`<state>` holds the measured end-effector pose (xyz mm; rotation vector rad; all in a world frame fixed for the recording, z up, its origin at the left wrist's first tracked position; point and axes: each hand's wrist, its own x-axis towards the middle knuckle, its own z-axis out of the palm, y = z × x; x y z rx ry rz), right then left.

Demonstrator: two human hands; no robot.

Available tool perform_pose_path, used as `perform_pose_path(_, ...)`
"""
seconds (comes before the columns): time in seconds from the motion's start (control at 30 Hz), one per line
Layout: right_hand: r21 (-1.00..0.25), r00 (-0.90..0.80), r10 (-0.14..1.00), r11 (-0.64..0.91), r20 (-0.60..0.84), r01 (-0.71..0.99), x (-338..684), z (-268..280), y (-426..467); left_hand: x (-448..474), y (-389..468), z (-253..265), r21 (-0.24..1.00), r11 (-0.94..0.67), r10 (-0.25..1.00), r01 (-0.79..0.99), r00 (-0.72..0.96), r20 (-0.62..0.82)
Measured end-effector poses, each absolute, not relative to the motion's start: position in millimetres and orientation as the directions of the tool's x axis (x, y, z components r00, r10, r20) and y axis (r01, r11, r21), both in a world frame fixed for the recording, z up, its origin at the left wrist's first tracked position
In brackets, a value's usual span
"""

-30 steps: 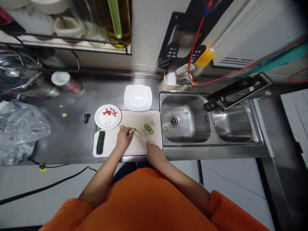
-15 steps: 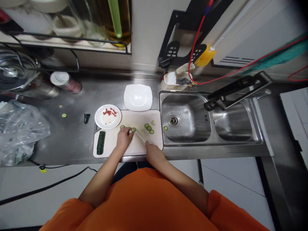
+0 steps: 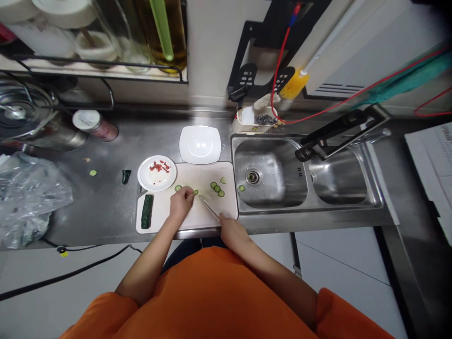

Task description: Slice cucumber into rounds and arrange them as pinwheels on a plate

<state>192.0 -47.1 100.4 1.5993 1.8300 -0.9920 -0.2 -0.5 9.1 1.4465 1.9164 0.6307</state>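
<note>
My left hand (image 3: 181,204) pinches a small cucumber slice (image 3: 195,192) over the white cutting board (image 3: 208,217). My right hand (image 3: 233,231) is closed round the handle of a knife (image 3: 209,207), whose blade points up and left toward that slice, a little apart from it. Several cucumber slices (image 3: 216,188) lie on the right part of the board, and one more slice (image 3: 178,188) is just beyond my left hand. A dark green length of cucumber (image 3: 147,212) rests at the board's left end.
A round white plate (image 3: 144,181) with red bits overlaps the board's back left corner. Behind the board stands a square white plate (image 3: 199,145). To the right is a double sink (image 3: 271,165) with a black faucet (image 3: 328,134). A plastic bag (image 3: 31,197) lies far left.
My right hand has drawn the knife right and slightly toward me, away from the slice. My left hand stays nearly in place, and the slice in its fingers has turned.
</note>
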Motion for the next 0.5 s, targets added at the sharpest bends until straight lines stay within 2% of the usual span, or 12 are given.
perform_pose_path(0.23,-0.198,-0.189,0.615,0.055,-0.765,0.979,194,97,-47,-28,0,16,0.672,0.460,0.867,0.581,-0.459,-0.197)
perform_pose_path(0.33,-0.199,-0.189,0.616,0.052,-0.765,0.979,195,97,-47,-35,0,15,0.641,0.463,0.864,0.612,-0.473,-0.172)
perform_pose_path(0.5,-0.203,-0.196,0.616,0.060,-0.763,0.977,196,96,-47,-36,-4,13,0.559,0.374,0.914,0.740,-0.395,-0.089)
